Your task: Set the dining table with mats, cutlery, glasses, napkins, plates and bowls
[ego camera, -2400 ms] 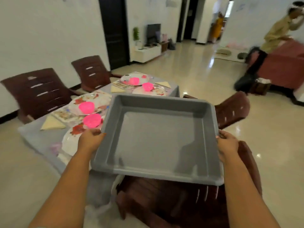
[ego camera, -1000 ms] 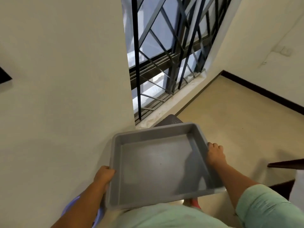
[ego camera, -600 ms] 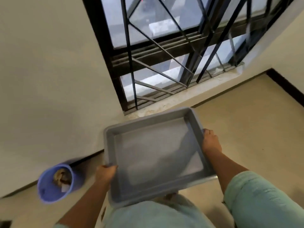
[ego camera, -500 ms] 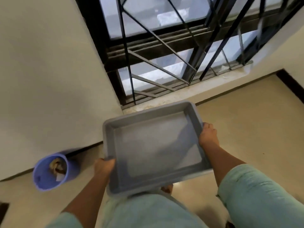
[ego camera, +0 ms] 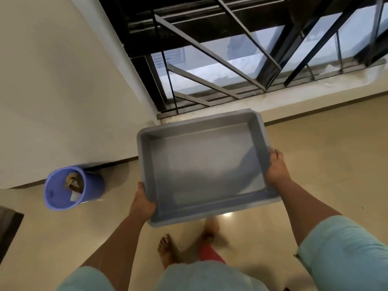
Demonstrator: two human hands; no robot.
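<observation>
**Tray carried low by the window, bin now off to my left**

Since half a second ago my view has tipped further down: my bare feet (ego camera: 168, 248) now show on the floor under the tray, and the blue bin has slid a little further into sight at my left. Against 2.4 seconds ago, the set dining bench and the chairs are out of sight altogether.

I hold the grey tray (ego camera: 260, 131) out in front of me, above the floor, with nothing in it. My left hand (ego camera: 141, 203) grips its near left corner, thumb curled over the rim and the fingers hidden beneath. My right hand (ego camera: 276, 168) grips the right edge, fingers wrapped on the rim with the tips just over the wall. The tray sits roughly level, its far edge toward the window.

The window grille (ego camera: 241, 49) with its dark slanted bars stands ahead of me, with the pale sill (ego camera: 294, 97) just beyond the tray's far edge. The blue bin (ego camera: 92, 185) stands on the beige floor (ego camera: 327, 164) near the wall (ego camera: 52, 91), well to the left of the tray, with scraps of rubbish inside. My pale green sleeves (ego camera: 344, 248) fill the lower corners.
</observation>
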